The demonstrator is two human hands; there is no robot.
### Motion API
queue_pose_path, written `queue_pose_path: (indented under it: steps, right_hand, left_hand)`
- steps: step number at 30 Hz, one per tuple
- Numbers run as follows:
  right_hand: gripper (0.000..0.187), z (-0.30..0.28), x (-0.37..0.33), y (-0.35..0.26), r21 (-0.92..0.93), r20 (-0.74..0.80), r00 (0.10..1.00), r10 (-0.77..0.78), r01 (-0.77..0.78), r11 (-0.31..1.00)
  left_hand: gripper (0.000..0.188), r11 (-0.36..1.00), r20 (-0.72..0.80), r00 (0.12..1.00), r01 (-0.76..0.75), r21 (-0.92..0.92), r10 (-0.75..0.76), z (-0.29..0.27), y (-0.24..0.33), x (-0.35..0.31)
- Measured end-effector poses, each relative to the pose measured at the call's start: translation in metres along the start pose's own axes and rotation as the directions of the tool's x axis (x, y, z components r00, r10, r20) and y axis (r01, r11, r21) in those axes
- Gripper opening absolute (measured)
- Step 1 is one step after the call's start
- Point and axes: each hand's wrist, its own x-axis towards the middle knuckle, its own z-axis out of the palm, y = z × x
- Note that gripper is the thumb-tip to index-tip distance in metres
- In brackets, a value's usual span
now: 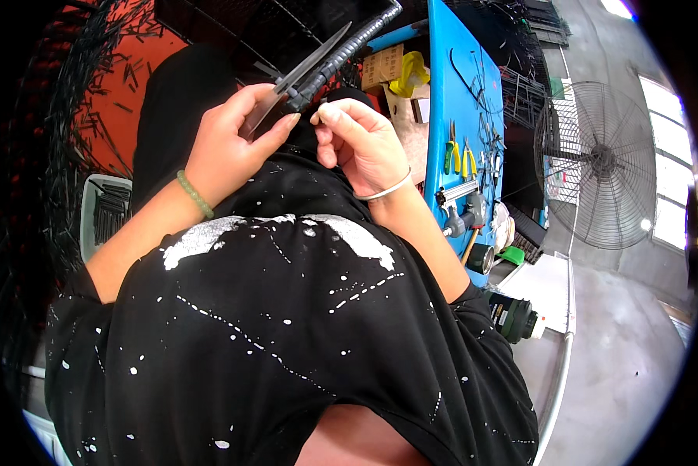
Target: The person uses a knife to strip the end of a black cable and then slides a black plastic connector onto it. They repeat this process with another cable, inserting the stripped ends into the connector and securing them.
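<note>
Black ribbed rod [341,58] slants across the upper middle of the frame, its lower end beside the left hand [229,136] and its upper end near the top edge. That hand is closed, thumb against fingers, on a flat grey strip [260,115] that runs up alongside the rod; whether it grips the rod too, I cannot tell. The right hand [368,147], just right of the rod's lower end, has its fingers curled and the thumb and forefinger brought close together; I cannot tell whether something small sits between them.

At the left of the frame stands a pale bin [87,225], holding a heap of thin dark strips [113,206]. More such pieces lie scattered over the orange-red surface [151,50] in the upper left. Right of the rod, a brown cardboard box [381,66] stands near a crumpled yellow bag [411,75]; the box's contents are hidden. The blue table [458,70] at upper right bears yellow-handled pliers [468,161] and a grey power tool [465,219]. A dark canister [512,318] shows below the table; its inside is hidden.
</note>
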Motion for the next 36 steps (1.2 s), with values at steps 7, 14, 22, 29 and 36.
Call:
queue_pose_path:
  steps: [7,14,22,29,36]
  right_hand:
    - [0.014,0.019,-0.001,-0.007,-0.184,-0.128,0.989,0.077,-0.1,0.978]
    - [0.016,0.025,0.003,-0.008,-0.38,-0.152,0.988,-0.019,-0.041,0.924]
    - [0.017,0.033,0.001,-0.008,-0.483,-0.159,0.986,-0.047,-0.036,0.875]
    - [0.016,0.031,0.0,-0.008,-0.399,-0.149,0.989,0.001,-0.061,0.915]
    - [0.015,0.033,0.001,-0.007,-0.409,-0.187,0.982,-0.037,-0.044,0.911]
  left_hand:
    - [0.031,0.999,0.002,0.999,-0.04,-0.021,0.04,0.0,-0.005,0.0]
    - [0.03,0.999,0.008,1.0,-0.029,-0.041,0.029,-0.002,-0.006,0.0]
    - [0.029,0.996,0.071,0.996,0.052,-0.069,-0.047,-0.008,0.0,-0.001]
    - [0.03,0.994,0.037,0.999,0.01,-0.11,-0.006,-0.005,-0.005,-0.001]
    - [0.028,0.992,0.032,0.999,0.014,-0.126,-0.01,-0.004,-0.008,-0.003]
